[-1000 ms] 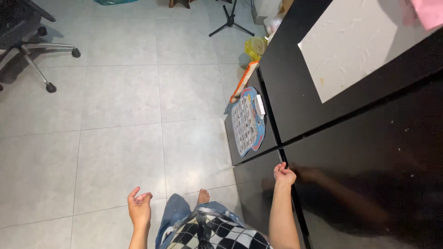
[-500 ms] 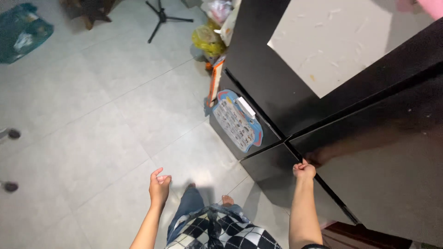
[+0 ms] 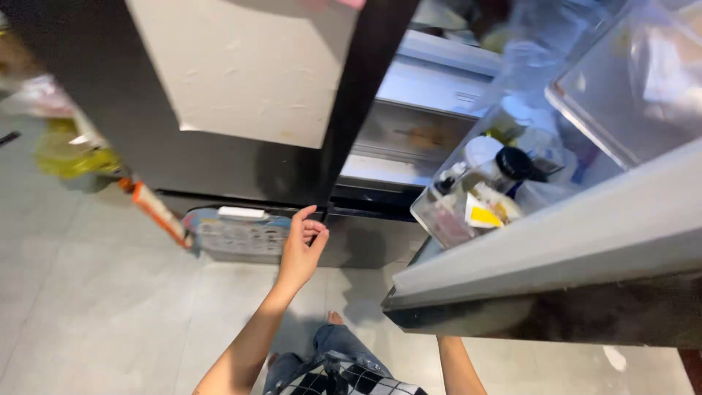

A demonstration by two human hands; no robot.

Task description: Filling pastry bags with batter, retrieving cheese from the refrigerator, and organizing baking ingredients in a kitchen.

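Refrigerator door point(image 3: 570, 241), swung open at 3 o'clock, carries a shelf of bottles point(image 3: 482, 190). Left hand point(image 3: 301, 245), fingers loosely curled, touches the closed door's edge point(image 3: 351, 110). Right hand hidden; grip indeterminable. Risk: bottles toppling if jolted.

Left hand point(image 3: 301, 249) at bottom edge of closed fridge door point(image 3: 241, 95). Toy board point(image 3: 238, 234) just left. Open door point(image 3: 556, 256) right; bottles point(image 3: 490, 183) in its shelf.

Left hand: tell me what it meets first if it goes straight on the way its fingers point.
Probably the lower edge of the closed black fridge door; the left hand has its fingertips just beneath it, though depth is unclear.
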